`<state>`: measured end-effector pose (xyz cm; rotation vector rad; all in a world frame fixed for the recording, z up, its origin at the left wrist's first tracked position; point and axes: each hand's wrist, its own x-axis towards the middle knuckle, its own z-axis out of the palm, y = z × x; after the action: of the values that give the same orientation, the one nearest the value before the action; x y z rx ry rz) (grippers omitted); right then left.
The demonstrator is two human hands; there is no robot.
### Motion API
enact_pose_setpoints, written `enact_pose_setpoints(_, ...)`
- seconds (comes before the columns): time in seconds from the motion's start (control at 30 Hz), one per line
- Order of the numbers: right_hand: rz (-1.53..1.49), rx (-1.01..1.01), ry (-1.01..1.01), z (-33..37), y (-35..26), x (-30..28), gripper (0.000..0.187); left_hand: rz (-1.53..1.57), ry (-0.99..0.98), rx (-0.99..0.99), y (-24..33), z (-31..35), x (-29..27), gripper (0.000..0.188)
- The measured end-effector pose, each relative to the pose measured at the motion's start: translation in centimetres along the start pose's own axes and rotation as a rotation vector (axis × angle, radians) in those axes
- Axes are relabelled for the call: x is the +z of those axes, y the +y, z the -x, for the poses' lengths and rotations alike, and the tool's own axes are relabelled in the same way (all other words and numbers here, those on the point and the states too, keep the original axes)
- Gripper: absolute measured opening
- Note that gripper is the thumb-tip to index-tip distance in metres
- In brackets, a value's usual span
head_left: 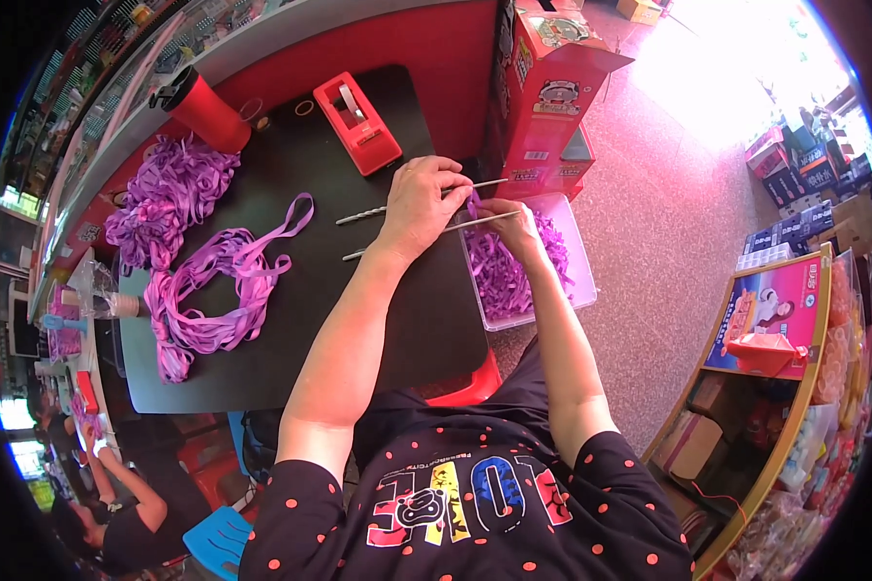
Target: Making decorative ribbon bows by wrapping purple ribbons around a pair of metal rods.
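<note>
Left hand [421,205] pinches a purple ribbon [473,202] above and slightly right of frame centre; the right hand [513,230] adjoins from the right, its hold indeterminable. Upper rod [361,215] and lower rod [469,225] extend left-to-right, slightly rising, flanking the ribbon.

Speckled floor [639,232], glaring light [736,58] upper right; red panel [441,48], wood-framed shelf [816,358].

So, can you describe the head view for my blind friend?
The left hand and right hand meet at purple ribbon and two thin rods, by a tub of purple strips. Ribbon bundles and a red tape dispenser lie on a black table.
</note>
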<state>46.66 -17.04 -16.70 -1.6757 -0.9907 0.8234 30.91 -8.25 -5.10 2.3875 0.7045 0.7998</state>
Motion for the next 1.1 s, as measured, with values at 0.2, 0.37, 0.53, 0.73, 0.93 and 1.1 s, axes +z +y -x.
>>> enact_pose_setpoints(0.2,0.171,0.056,0.053,1.7,11.6,1.1,0.022,0.048,-0.002,-0.018,-0.5,-0.2,0.4,0.012)
enact_pose_setpoints(0.37,-0.350,0.337,0.136,4.7,17.4,3.0,0.023,0.017,-0.009,0.033,-0.1,-0.6,0.5,0.013)
enact_pose_setpoints(0.53,-0.573,0.483,0.168,6.6,15.4,4.7,0.024,0.020,-0.007,0.007,-0.7,-0.2,0.3,0.013)
enact_pose_setpoints(0.73,-0.644,0.061,0.361,3.4,16.9,4.5,0.025,0.033,-0.055,0.036,0.6,-1.3,1.8,0.013)
enact_pose_setpoints(0.93,-1.111,0.486,0.128,2.6,15.6,5.1,0.026,0.016,-0.033,-0.004,-0.2,-0.4,0.2,0.013)
enact_pose_setpoints(1.1,-0.515,0.457,0.221,5.4,18.0,6.5,0.030,0.014,-0.035,-0.002,-0.1,-0.5,0.3,0.012)
